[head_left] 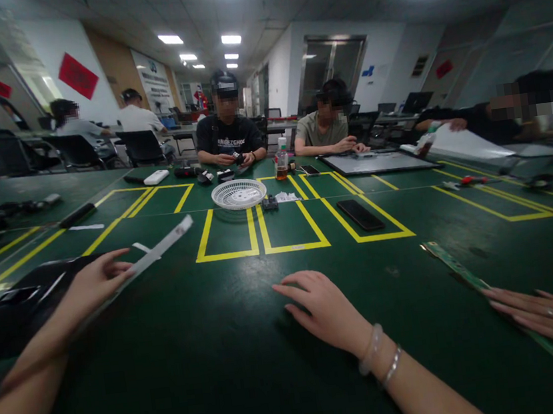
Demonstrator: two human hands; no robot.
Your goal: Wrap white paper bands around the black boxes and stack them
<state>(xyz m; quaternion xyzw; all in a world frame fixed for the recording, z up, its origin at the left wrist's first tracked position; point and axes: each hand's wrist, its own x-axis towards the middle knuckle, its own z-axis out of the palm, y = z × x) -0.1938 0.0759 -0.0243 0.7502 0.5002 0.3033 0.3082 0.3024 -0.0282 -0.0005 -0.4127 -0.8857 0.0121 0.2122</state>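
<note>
My left hand (101,279) is at the left, thumb and fingers closed on a long, narrow whitish strip (163,248). The strip slants up to the right past the fingertips, with a small white tab sticking out from its side; its exact kind is unclear. Low over the green table (216,375), my right hand (326,308) has its fingers loosely bent and apart, and nothing shows in it. Two bracelets circle that wrist. A black bag-like item (26,301) lies beside and behind my left forearm.
A white plastic basket (239,195), a black phone (361,215) and a bottle (281,160) stand or lie ahead among yellow tape outlines. At right, another person's hand (552,317) rests on a long green strip (458,268). Several people sit around.
</note>
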